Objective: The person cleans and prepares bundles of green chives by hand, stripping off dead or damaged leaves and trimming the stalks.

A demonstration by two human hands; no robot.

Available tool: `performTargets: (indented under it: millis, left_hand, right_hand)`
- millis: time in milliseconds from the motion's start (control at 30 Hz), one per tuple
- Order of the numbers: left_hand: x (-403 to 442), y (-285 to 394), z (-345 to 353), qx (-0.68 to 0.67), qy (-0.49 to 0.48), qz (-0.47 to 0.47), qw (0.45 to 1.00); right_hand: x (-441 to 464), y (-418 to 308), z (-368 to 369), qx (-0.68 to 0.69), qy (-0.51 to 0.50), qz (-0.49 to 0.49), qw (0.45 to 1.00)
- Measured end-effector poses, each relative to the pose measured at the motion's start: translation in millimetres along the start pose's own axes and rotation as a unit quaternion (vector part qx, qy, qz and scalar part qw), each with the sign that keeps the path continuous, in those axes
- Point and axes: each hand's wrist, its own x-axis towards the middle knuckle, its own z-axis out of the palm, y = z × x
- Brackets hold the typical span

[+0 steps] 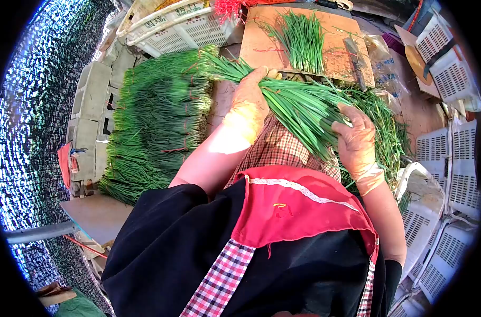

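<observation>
Gloved in thin, pale orange, my left hand (250, 99) is wrapped round a bunch of long green stalks (298, 110) near its left part. The bunch lies slantwise above my lap and fans out to the right. My right hand (355, 134), gloved too, has its fingers bent at the bunch's right end, with thumb and fingertips on the leaves. Beyond the bunch, a smaller pile of stalks (304, 43) lies on a wooden board (259, 39). A knife (355, 62) rests at the board's right side.
Tied bundles (169, 113) form a thick stack at the left, beside grey hollow blocks (88, 100). Loose greens (380, 119) are heaped at the right. A white crate (179, 31) stands at the upper left; more white crates (465, 169) line the right side.
</observation>
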Motion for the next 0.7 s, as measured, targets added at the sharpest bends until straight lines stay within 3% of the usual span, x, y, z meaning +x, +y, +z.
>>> performTargets:
  millis: [300,367,467,700]
  left_hand:
    - [-5,-1,6,0.016,0.035,0.024,0.999]
    - [-8,-2,7,-0.005,0.025,0.030,0.999]
    - [-12,-3,9,-0.037,0.000,0.020,0.999]
    - [-10,-5,6,-0.028,-0.037,0.015,0.999]
  right_hand:
    - [10,-8,7,0.006,-0.101,-0.002,0.995]
    - [15,-11,9,-0.002,-0.100,-0.004,0.995]
    - [36,-17,3,0.089,-0.012,-0.009,0.996]
    - [90,-35,-42,0.183,0.000,0.050,0.982]
